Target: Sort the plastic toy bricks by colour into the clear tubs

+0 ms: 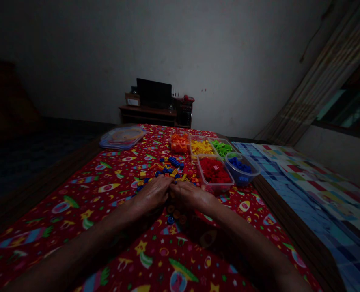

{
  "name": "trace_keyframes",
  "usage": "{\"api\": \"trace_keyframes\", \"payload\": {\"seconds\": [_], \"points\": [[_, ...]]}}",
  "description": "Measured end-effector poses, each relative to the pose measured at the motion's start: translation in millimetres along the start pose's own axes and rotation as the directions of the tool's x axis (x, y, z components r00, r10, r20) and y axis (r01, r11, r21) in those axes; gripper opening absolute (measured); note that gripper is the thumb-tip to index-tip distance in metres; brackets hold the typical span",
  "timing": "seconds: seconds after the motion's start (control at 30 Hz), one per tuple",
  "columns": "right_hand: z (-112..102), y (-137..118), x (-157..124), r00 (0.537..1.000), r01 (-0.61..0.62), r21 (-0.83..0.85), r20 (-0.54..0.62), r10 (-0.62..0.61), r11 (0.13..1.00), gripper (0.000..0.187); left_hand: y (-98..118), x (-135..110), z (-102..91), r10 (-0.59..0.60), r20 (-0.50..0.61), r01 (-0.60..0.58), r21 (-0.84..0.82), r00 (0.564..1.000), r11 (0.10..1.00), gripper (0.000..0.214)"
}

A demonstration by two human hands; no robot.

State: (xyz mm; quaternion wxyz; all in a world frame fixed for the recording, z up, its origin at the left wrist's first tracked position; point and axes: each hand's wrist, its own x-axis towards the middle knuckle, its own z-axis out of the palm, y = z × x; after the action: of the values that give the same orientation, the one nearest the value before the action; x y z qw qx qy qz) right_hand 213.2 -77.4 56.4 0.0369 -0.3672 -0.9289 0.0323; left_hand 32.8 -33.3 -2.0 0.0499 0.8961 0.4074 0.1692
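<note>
My left hand (157, 189) and my right hand (184, 190) meet over the near edge of a pile of mixed toy bricks (167, 170). The fingers of both hands are curled inward and close together, and what they hold is hidden. Blue, yellow and orange pieces lie loose just beyond the knuckles. Beneath the wrists sit several small round pieces, among them a blue wheel-like one (170, 219). Right of my right hand stands a clear tub of red bricks (215, 171).
Behind the red tub are containers of orange bricks (180, 143), yellow bricks (201, 149) and green bricks (222, 148). A round tub (250, 172) with blue bricks stands at the right. Stacked lids (121, 138) lie at the far left on the red patterned cloth (106, 227).
</note>
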Motion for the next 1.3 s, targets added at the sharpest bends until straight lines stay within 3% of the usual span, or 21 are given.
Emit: {"api": "trace_keyframes", "payload": {"seconds": [0.17, 0.33, 0.4, 0.5, 0.6, 0.7, 0.8, 0.93, 1.0, 1.1, 1.17, 1.3], "points": [[12.7, 4.0, 8.7, 0.999, 0.021, -0.033, 0.044, -0.020, 0.999, 0.021, -7.7, -3.8, 6.6, 0.044, 0.028, -0.044, -0.012, 0.999, 0.999, 0.009], [6.6, 16.4, 11.4, 0.996, 0.033, 0.141, 0.079, -0.044, 0.989, 0.023, -13.2, -2.7, 2.8, 0.065, -0.043, -0.069, -0.090, 0.997, 0.994, 0.008], [0.7, 26.3, 10.0, 0.996, -0.011, 0.231, 0.089, -0.010, 0.973, 0.024, -14.0, -1.8, -1.8, 0.051, -0.045, -0.055, -0.095, 0.998, 0.994, 0.009], [-4.5, 42.6, 9.1, 0.992, -0.104, 0.366, -0.029, 0.123, 0.925, 0.024, -13.9, 1.2, -12.7, -0.005, -0.023, 0.002, -0.124, 1.000, 0.992, 0.016], [-2.0, 52.3, 13.6, 0.950, -0.163, 0.650, -0.101, 0.297, 0.742, 0.012, -9.6, 7.1, -26.1, -0.100, -0.038, 0.092, -0.173, 0.994, 0.981, 0.018], [4.9, 51.4, 21.2, 0.919, -0.173, 0.904, 0.005, 0.394, 0.392, 0.011, -1.5, 12.5, -36.0, -0.157, -0.112, 0.126, -0.247, 0.981, 0.961, 0.020], [10.3, 44.6, 26.7, 0.903, -0.164, 0.982, 0.110, 0.416, 0.095, 0.010, 6.1, 15.3, -37.8, -0.191, -0.194, 0.124, -0.313, 0.962, 0.942, 0.022], [11.8, 38.2, 28.7, 0.905, -0.141, 0.978, 0.190, 0.381, -0.153, 0.020, 13.3, 16.1, -34.7, -0.218, -0.229, 0.121, -0.375, 0.949, 0.919, 0.023], [12.9, 38.6, 28.4, 0.918, -0.142, 0.972, 0.200, 0.341, -0.187, 0.029, 17.5, 15.0, -35.5, -0.230, -0.218, 0.126, -0.404, 0.949, 0.906, 0.021], [17.7, 43.2, 28.0, 0.939, -0.158, 0.980, 0.188, 0.286, -0.124, 0.041, 25.0, 12.4, -39.8, -0.247, -0.210, 0.136, -0.434, 0.946, 0.890, 0.019], [21.7, 46.9, 28.2, 0.949, -0.146, 0.985, 0.166, 0.267, -0.093, 0.042, 28.5, 11.7, -42.2, -0.257, -0.198, 0.144, -0.453, 0.946, 0.880, 0.017], [23.7, 48.7, 28.3, 0.952, -0.131, 0.984, 0.160, 0.262, -0.125, 0.039, 25.2, 15.1, -40.9, -0.280, -0.164, 0.157, -0.523, 0.946, 0.838, 0.019]]}}
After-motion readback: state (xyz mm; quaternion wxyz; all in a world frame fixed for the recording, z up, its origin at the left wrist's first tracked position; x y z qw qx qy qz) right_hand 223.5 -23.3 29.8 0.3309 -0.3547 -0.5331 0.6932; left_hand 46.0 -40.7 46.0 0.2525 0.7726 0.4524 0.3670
